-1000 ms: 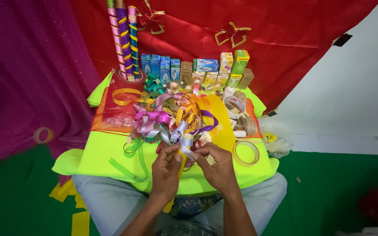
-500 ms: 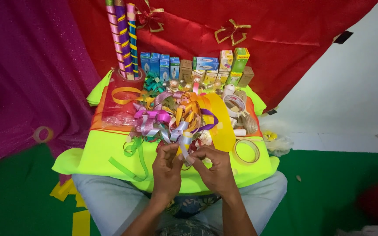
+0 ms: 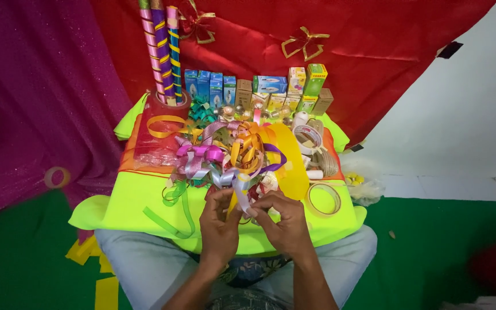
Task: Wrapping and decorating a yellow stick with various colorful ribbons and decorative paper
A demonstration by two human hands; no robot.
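Observation:
My left hand (image 3: pixel 219 221) and my right hand (image 3: pixel 279 221) meet at the near edge of a small table, both pinching a silvery-lilac ribbon strip (image 3: pixel 240 189) with a yellow strip beneath it. The ribbon runs up from my fingertips into a heap of curled ribbons (image 3: pixel 225 152) in pink, purple, orange and silver. A loose green ribbon (image 3: pixel 173 201) lies left of my left hand. A ring of clear tape (image 3: pixel 324 199) lies right of my right hand.
A neon-yellow cloth (image 3: pixel 139 195) covers the table over my lap. Several small boxes (image 3: pixel 259 89) line the back edge, beside wrapped rolls (image 3: pixel 162 51) standing in a holder. Twine and tape rolls (image 3: pixel 314 143) sit at the right. Red and purple drapes hang behind.
The ribbon loop between my fingers has come lower and nearer, and my fingers have closed tighter around the strip. Nothing else on the table has moved.

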